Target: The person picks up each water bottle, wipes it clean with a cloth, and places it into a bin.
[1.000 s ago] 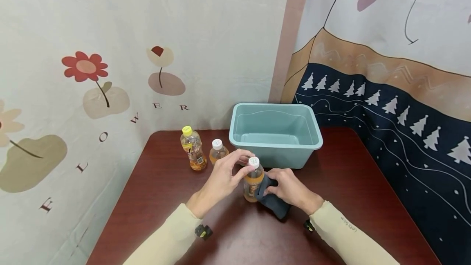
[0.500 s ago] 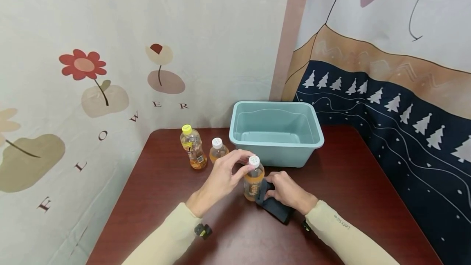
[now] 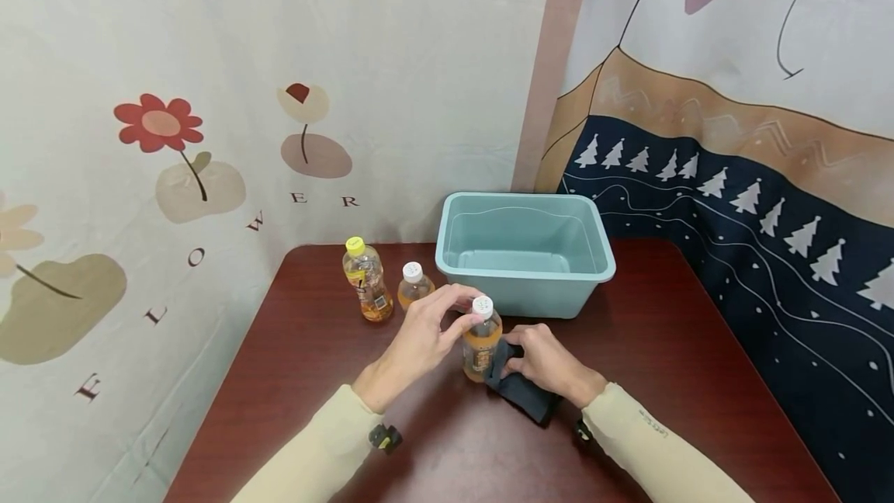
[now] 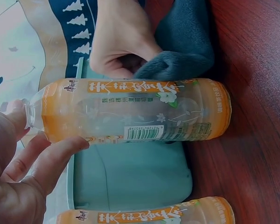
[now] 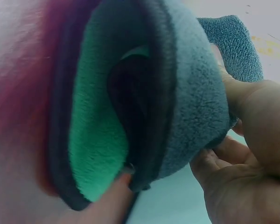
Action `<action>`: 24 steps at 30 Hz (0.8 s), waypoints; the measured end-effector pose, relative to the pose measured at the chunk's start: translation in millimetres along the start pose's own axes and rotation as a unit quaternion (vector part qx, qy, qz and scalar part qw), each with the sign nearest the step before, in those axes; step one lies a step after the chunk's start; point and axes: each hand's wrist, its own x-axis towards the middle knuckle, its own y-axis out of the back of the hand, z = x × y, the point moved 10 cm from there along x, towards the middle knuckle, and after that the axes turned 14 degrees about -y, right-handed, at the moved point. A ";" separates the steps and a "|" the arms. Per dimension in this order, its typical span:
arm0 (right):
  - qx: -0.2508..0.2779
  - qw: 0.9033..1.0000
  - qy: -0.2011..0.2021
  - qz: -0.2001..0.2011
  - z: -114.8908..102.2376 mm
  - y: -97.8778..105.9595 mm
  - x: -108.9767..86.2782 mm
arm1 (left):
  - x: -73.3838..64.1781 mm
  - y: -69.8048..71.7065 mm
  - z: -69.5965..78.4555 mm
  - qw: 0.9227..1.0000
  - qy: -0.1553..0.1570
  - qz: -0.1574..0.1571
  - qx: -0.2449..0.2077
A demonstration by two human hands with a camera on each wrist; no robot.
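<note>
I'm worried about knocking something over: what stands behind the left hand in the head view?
A second white-capped bottle and, farther right, a blue-green tub. The left hand covers the bottle's lower part and some of the tub's front there.

Clear plastic bottles, three: one yellow-capped bottle (image 3: 368,289), one white-capped bottle in front (image 3: 480,352) and one white-capped bottle behind (image 3: 415,291). Caps, three: one yellow cap (image 3: 355,246), two white caps (image 3: 483,306). Blue-green tub (image 3: 524,293), one. Dark cloth (image 3: 527,398), one. Hands, two: one left hand (image 3: 422,332), one right hand (image 3: 548,363). Cream sleeves (image 3: 328,441), two. Small dark wrist pieces (image 3: 386,438), two, one per arm. Reddish-brown table (image 3: 293,425), one. Printed flowers, three: one red flower (image 3: 159,123), one small red-centred flower (image 3: 303,102), one peach flower (image 3: 17,233), cut by the edge of the head view. Printed capital letters (image 3: 157,315), six, one each of F, L, O, W, E, R. Pale printed trees (image 3: 801,237), eleven, the last cut by the edge.
</note>
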 end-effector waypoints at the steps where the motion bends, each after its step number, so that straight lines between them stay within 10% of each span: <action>1: 0.001 1.000 0.002 0.005 -1.7 2.8 -0.5 | -0.1 -0.2 -0.3 1.000 0.002 -0.001 -0.001; 24: 0.041 0.998 0.029 0.049 -49.8 79.3 -1.6 | 1.8 1.6 -5.8 1.000 0.013 -0.022 -0.012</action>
